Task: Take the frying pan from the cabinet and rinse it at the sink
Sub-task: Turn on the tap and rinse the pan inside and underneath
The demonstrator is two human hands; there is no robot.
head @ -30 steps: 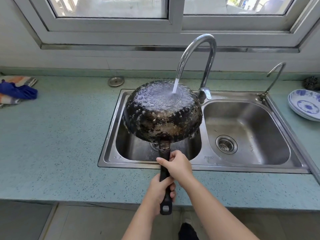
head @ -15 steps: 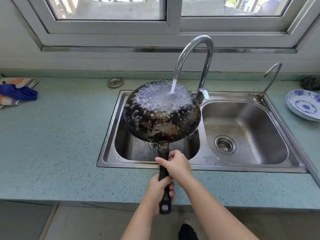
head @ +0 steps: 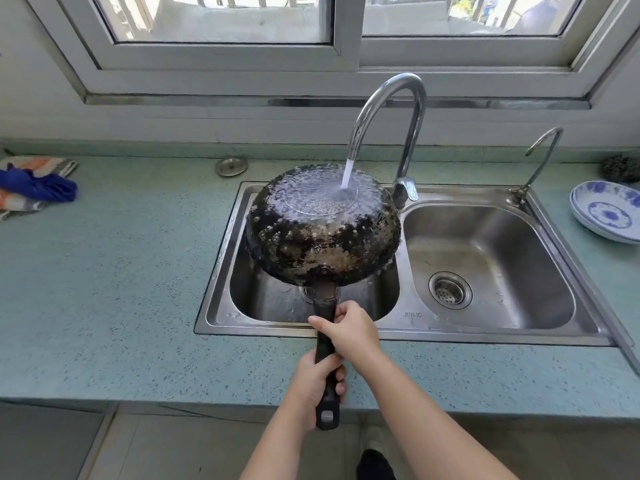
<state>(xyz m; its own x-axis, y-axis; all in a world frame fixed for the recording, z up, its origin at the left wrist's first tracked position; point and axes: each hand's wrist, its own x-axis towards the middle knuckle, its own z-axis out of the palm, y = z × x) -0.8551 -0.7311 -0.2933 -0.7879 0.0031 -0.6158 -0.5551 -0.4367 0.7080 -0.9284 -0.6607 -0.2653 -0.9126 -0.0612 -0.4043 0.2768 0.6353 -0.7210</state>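
Observation:
A blackened frying pan is held upside down over the left basin of the steel sink. Water from the tall chrome faucet runs onto its underside and spreads over it. The pan's black handle points toward me. My right hand grips the handle close to the pan. My left hand grips it lower, near the end with the hanging hole.
The right basin has a drain strainer. A small second tap stands behind it. Blue-and-white plates sit at the right, a scourer behind them. Cloths lie at left, a sink plug on the green counter.
The pan has shifted slightly, so the water stream now lands more to the right of its underside. Both hands keep the same grip on the handle.

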